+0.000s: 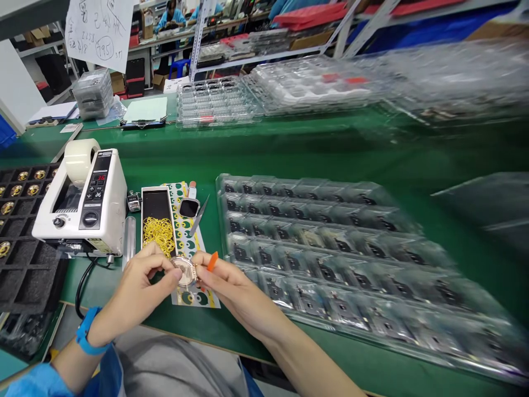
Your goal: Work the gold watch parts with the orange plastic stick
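A round watch case (pixel 189 271) with a rose-gold rim is held over the front of the green bench. My left hand (pixel 142 284) closes thumb and fingertips on its left side. On the opposite edge, my right hand (pixel 235 289) grips the case between thumb and fingers. A flat orange pointed piece (pixel 212 261) sticks up from the right hand's fingers; its lower part is mostly hidden. Right behind the left hand, a narrow box (pixel 157 205) holds yellow rings (pixel 158 234). Below and behind the case lies a sheet of yellow-edged die-cut stickers (pixel 195 299).
Left stands a tape dispenser (pixel 105 201) beside a black foam tray (pixel 25 264) with gold round parts. A smartwatch (pixel 189 208) and tweezers (pixel 200 216) lie on the sheet. Clear blister trays (pixel 330 242) with dark parts fill the right; more trays (pixel 219 99) line the shelf.
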Motion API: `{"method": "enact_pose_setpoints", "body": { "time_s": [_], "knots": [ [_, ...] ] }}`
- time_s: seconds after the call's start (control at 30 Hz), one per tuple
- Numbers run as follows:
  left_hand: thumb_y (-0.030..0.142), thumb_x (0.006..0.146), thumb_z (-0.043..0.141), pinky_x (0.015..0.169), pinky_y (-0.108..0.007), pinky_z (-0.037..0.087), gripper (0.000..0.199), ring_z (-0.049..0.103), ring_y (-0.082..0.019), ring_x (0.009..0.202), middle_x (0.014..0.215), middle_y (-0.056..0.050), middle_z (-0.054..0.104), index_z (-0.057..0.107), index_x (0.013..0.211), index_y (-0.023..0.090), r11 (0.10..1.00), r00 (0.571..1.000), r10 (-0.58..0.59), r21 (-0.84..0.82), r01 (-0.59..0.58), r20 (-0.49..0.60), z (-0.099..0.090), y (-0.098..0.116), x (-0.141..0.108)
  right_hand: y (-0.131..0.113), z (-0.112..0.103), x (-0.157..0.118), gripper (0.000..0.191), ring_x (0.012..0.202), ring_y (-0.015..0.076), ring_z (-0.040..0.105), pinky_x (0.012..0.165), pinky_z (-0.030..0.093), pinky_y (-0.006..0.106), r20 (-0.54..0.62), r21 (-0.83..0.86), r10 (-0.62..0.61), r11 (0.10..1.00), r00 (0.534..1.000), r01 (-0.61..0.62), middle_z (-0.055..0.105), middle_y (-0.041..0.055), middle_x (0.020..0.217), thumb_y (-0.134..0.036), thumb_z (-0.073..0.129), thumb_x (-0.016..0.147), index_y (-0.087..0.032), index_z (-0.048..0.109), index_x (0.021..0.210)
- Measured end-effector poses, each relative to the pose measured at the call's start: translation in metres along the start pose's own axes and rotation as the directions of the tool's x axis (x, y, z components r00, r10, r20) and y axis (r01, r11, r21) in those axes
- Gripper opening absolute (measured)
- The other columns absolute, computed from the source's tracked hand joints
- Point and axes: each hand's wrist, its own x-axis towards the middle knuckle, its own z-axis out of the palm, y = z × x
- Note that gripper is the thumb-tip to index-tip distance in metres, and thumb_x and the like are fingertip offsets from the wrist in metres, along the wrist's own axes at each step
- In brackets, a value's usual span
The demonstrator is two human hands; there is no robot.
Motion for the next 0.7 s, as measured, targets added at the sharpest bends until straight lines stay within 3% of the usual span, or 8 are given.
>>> {"method": "enact_pose_setpoints", "body": {
  "time_s": [0.07, 0.17, 0.23, 0.3, 0.4, 0.53, 0.63, 0.7],
  "knots": [
    [0.025, 0.091, 0.054, 0.063, -0.027, 0.037, 0.026, 0.049, -0.015, 0.070, 0.074, 0.001, 0.047, 0.055, 0.066, 0.019, 0.995, 0.998, 0.033, 0.095, -0.028, -0.058, 0.005, 0.001, -0.002, 0.001, 0.000, 0.000, 0.051, 0.071, 0.0155, 0.041, 0.069, 0.037, 0.029, 0.002, -0.035, -0.021, 0.999, 1.000, 0.021, 0.045, -0.0009, 0.076, -0.071, 0.062, 0.081, -0.021, 0.054, 0.078],
    [0.025, 0.090, 0.056, 0.061, -0.029, 0.038, 0.027, 0.051, -0.015, 0.066, 0.073, 0.001, 0.047, 0.049, 0.065, 0.019, 0.919, 0.970, 0.144, 0.391, -0.058, -0.195, 0.009, 0.002, -0.006, 0.003, -0.001, 0.000, 0.053, 0.070, 0.0156, 0.040, 0.068, 0.036, 0.028, -0.013, -0.085, -0.056, 0.995, 0.998, 0.054, 0.044, -0.0013, 0.073, -0.073, 0.059, 0.082, -0.021, 0.054, 0.077],
    [0.025, 0.089, 0.059, 0.060, -0.030, 0.038, 0.025, 0.050, -0.016, 0.064, 0.073, 0.001, 0.047, 0.048, 0.068, 0.020, 0.818, 0.921, 0.257, 0.573, -0.046, -0.292, 0.007, 0.002, -0.009, 0.003, -0.004, -0.001, 0.054, 0.069, 0.0155, 0.041, 0.067, 0.036, 0.028, -0.038, -0.080, -0.077, 0.994, 0.996, 0.074, 0.044, -0.0013, 0.073, -0.074, 0.059, 0.081, -0.021, 0.053, 0.076],
    [0.020, 0.090, 0.059, 0.061, -0.030, 0.041, 0.016, 0.053, -0.018, 0.069, 0.076, -0.001, 0.050, 0.053, 0.075, 0.019, 0.766, 0.847, 0.388, 0.639, -0.077, -0.363, 0.003, 0.001, -0.010, 0.002, -0.005, -0.002, 0.053, 0.068, 0.0150, 0.041, 0.066, 0.037, 0.028, -0.067, -0.066, -0.089, 0.994, 0.994, 0.085, 0.045, -0.0013, 0.073, -0.072, 0.061, 0.081, -0.021, 0.054, 0.075],
    [0.011, 0.091, 0.057, 0.073, -0.030, 0.050, 0.009, 0.061, -0.018, 0.086, 0.092, -0.005, 0.059, 0.062, 0.091, 0.018, 0.788, 0.758, 0.532, 0.548, -0.280, -0.378, 0.001, 0.001, -0.008, -0.001, -0.004, -0.003, 0.051, 0.067, 0.0145, 0.041, 0.065, 0.038, 0.027, -0.083, -0.040, -0.075, 0.997, 0.994, 0.072, 0.046, -0.0014, 0.072, -0.071, 0.065, 0.080, -0.021, 0.056, 0.074],
    [0.027, 0.092, 0.064, 0.096, -0.043, 0.051, 0.010, 0.063, -0.025, 0.114, 0.118, -0.011, 0.065, 0.071, 0.097, 0.023, 0.784, 0.751, 0.612, 0.314, -0.535, -0.248, 0.010, -0.001, -0.001, 0.002, 0.007, -0.009, 0.049, 0.073, 0.0167, 0.051, 0.072, 0.045, 0.029, -0.035, 0.062, -0.034, 0.997, 0.999, 0.036, 0.054, 0.0011, 0.076, -0.069, 0.069, 0.077, -0.021, 0.063, 0.080],
    [0.045, 0.087, 0.067, 0.105, -0.053, 0.046, 0.024, 0.063, -0.032, 0.119, 0.121, -0.014, 0.068, 0.071, 0.093, 0.022, 0.777, 0.753, 0.629, 0.176, -0.604, -0.192, 0.016, 0.000, 0.000, 0.016, 0.013, -0.023, 0.045, 0.083, 0.0215, 0.060, 0.079, 0.049, 0.034, -0.056, 0.197, 0.060, 0.979, 0.997, -0.048, 0.061, 0.0046, 0.084, -0.066, 0.072, 0.075, -0.022, 0.065, 0.083],
    [0.051, 0.084, 0.069, 0.108, -0.053, 0.045, 0.035, 0.063, -0.033, 0.121, 0.124, -0.015, 0.068, 0.069, 0.102, 0.022, 0.766, 0.751, 0.643, 0.119, -0.632, -0.151, 0.016, 0.001, -0.004, 0.028, 0.010, -0.033, 0.042, 0.083, 0.0250, 0.064, 0.078, 0.052, 0.038, -0.029, 0.200, 0.134, 0.972, 0.991, -0.126, 0.065, 0.0070, 0.084, -0.063, 0.072, 0.075, -0.023, 0.066, 0.085]
  ]
}}
